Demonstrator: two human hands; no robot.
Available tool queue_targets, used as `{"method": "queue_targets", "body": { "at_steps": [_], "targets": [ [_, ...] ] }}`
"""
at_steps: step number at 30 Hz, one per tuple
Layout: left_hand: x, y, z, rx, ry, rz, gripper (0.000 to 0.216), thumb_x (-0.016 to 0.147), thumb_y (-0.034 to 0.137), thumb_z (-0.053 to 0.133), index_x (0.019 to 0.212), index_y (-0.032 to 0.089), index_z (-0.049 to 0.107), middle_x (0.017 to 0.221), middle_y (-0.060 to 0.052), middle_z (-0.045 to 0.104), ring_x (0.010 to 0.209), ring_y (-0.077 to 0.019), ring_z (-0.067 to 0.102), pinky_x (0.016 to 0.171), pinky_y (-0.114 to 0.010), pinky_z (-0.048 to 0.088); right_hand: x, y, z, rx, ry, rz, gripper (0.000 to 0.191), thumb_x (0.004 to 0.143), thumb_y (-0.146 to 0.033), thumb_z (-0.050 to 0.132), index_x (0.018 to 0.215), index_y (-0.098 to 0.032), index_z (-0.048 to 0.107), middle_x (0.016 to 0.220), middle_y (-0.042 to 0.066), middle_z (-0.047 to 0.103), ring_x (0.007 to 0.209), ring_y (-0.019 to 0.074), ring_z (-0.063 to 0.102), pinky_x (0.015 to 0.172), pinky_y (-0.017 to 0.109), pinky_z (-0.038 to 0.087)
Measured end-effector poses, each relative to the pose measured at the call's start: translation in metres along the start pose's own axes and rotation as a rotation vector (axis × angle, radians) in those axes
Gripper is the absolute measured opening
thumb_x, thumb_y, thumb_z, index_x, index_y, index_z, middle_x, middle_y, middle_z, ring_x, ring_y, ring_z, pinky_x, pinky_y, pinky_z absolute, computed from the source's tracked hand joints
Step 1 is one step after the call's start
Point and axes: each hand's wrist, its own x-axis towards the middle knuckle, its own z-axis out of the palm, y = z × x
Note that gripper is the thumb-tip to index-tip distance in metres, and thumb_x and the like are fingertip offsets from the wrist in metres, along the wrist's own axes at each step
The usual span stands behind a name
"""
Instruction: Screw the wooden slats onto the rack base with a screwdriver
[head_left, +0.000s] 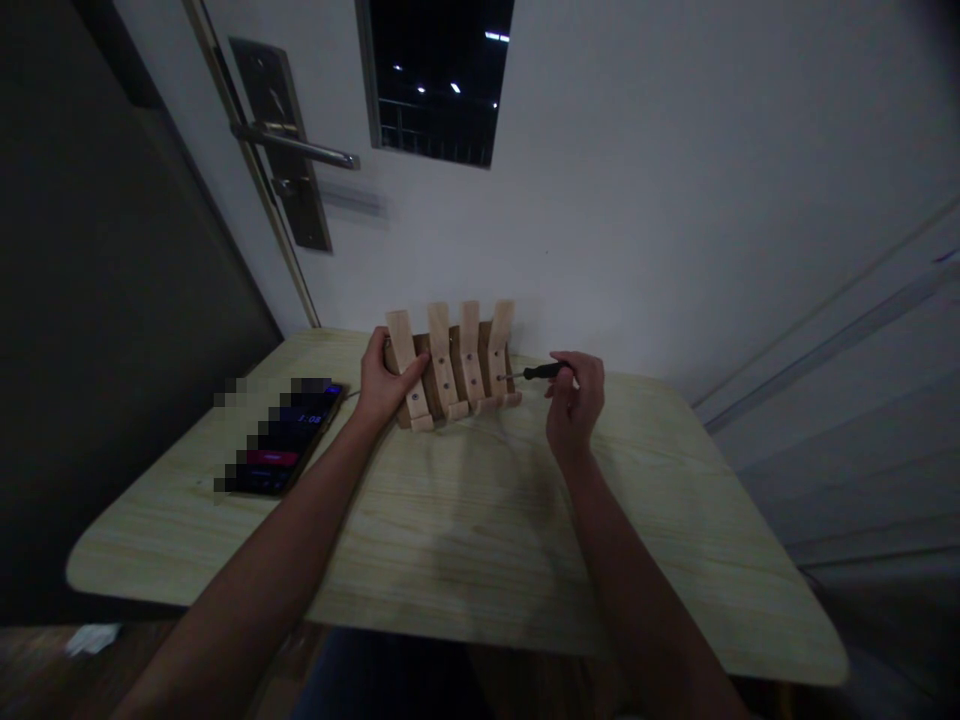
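Observation:
A wooden hook rack (454, 365) stands tilted up near the table's far edge. It has a brown backing board with several pale wooden hooks screwed across it. My left hand (386, 378) grips the rack's left end, its thumb pressed over the leftmost hook. In my right hand (576, 400) is a screwdriver (546, 371) with a black handle, held between the fingers. The screwdriver's metal tip meets the lower screw of the rightmost hook (500, 345). Dark screw heads show on the other hooks as well.
A phone (300, 450) with a lit screen, partly pixelated, lies on the left of the wooden table (465, 540). Behind the table is a white door (637, 200) with a metal handle (300, 147) and a dark window (442, 80). A crumpled white thing (93, 638) lies on the floor.

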Motion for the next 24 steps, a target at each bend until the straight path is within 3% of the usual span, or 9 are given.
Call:
{"method": "queue_targets", "body": {
  "at_steps": [5,8,11,15,19,22,24],
  "targets": [
    [0.000,-0.001,-0.001,0.026,0.004,0.021,0.042,0.064,0.037,0.074,0.095,0.020,0.051,0.087,-0.001,0.058,0.082,-0.0177,0.057,0.078,-0.032,0.048,-0.002,0.002,0.003,0.098,-0.008,0.050,0.022,0.092,-0.035,0.045,0.106,-0.024,0.057,0.093,0.004,0.060,0.068,0.0099,0.059,0.052,0.023,0.050],
    [0.000,-0.003,-0.001,0.041,0.008,0.024,0.042,0.064,0.036,0.074,0.095,0.020,0.051,0.088,-0.001,0.058,0.081,-0.0173,0.057,0.077,-0.031,0.048,-0.003,0.004,0.003,0.087,0.054,0.057,0.013,0.086,-0.035,0.057,0.091,-0.023,0.058,0.081,0.000,0.056,0.066,0.0098,0.057,0.051,0.022,0.049],
    [-0.001,-0.003,-0.001,0.041,0.008,0.024,0.041,0.065,0.035,0.074,0.096,0.021,0.051,0.089,-0.002,0.058,0.081,-0.0171,0.057,0.077,-0.032,0.048,-0.004,0.003,0.003,0.008,0.039,0.014,0.015,0.086,-0.034,0.057,0.078,-0.021,0.056,0.080,0.001,0.051,0.067,0.0100,0.053,0.049,0.021,0.047],
    [-0.001,0.000,-0.001,0.039,0.014,0.029,0.041,0.064,0.036,0.074,0.095,0.021,0.051,0.087,-0.001,0.058,0.082,-0.0175,0.057,0.077,-0.031,0.047,-0.009,0.002,0.006,0.042,-0.062,0.004,0.019,0.093,-0.036,0.041,0.097,-0.023,0.055,0.098,0.006,0.051,0.073,0.0117,0.056,0.048,0.022,0.047],
    [-0.001,0.002,0.000,0.041,0.019,0.024,0.041,0.064,0.037,0.074,0.094,0.021,0.051,0.086,-0.001,0.057,0.082,-0.0174,0.057,0.078,-0.031,0.047,-0.015,0.003,0.011,0.084,-0.150,-0.048,0.024,0.096,-0.035,0.033,0.116,-0.025,0.043,0.102,0.006,0.054,0.067,0.0102,0.056,0.052,0.024,0.050],
    [-0.001,0.001,0.000,0.049,0.027,0.018,0.042,0.063,0.037,0.074,0.095,0.021,0.051,0.087,0.000,0.057,0.082,-0.0175,0.057,0.077,-0.030,0.047,-0.017,0.001,0.013,0.106,-0.118,-0.025,0.026,0.095,-0.032,0.037,0.121,-0.027,0.035,0.100,0.005,0.055,0.063,0.0087,0.054,0.051,0.022,0.049],
    [-0.001,0.000,0.000,0.050,0.025,0.020,0.042,0.063,0.036,0.074,0.096,0.020,0.051,0.088,0.000,0.057,0.082,-0.0175,0.057,0.076,-0.030,0.047,-0.016,-0.001,0.013,0.094,-0.068,-0.031,0.022,0.093,-0.031,0.042,0.115,-0.027,0.039,0.099,0.004,0.054,0.066,0.0089,0.055,0.051,0.022,0.050]
  ]
}}
